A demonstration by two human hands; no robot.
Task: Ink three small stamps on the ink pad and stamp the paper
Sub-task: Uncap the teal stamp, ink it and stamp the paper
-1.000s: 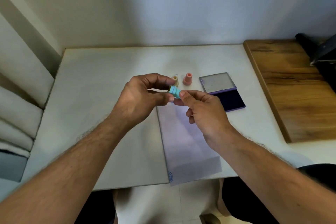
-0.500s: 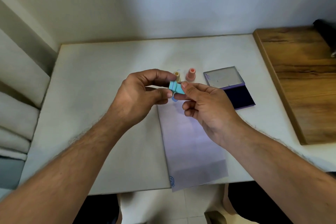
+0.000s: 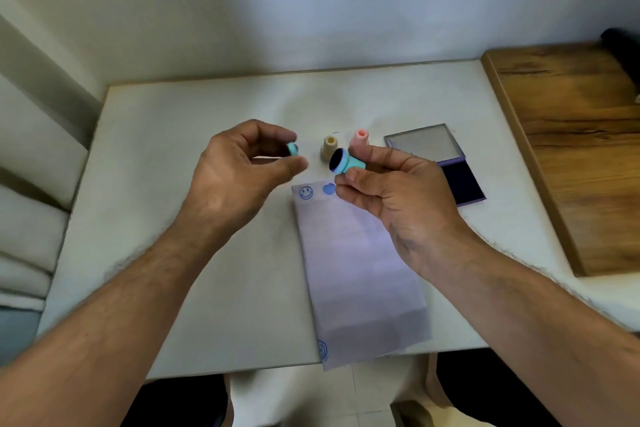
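Nearest, the paper (image 3: 360, 263) already bears smiley and heart prints at its far end, while the right hand (image 3: 391, 198) pinches the uncapped teal stamp (image 3: 346, 162), the left hand (image 3: 235, 177) its cap (image 3: 293, 148); beyond, the open ink pad (image 3: 462, 180) awaits the third inking.

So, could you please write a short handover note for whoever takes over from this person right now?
Left hand: pinching the teal cap, pulled off.
Right hand: holding the uncapped teal stamp, dark face pointing left.
Beige stamp and pink stamp stand upright behind the paper; open ink pad to the right.
Done: smiley print and heart print at the paper's far edge, another smiley at its near corner.
Left: probably ink and press the teal stamp.
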